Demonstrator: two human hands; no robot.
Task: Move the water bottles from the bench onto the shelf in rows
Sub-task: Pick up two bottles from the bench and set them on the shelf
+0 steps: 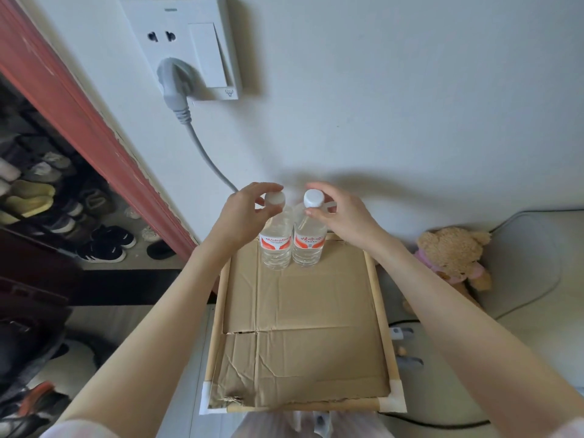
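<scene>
Red "Watsons" label on left water bottle (275, 238), right water bottle (309, 238) label unreadable

two bottles (290, 245) side by side | on shelf (303, 311) far end; teddy bear (452, 257) right

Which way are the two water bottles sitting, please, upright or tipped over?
Upright: both water bottles stand caps-up, side by side on the cardboard-lined shelf.
</scene>
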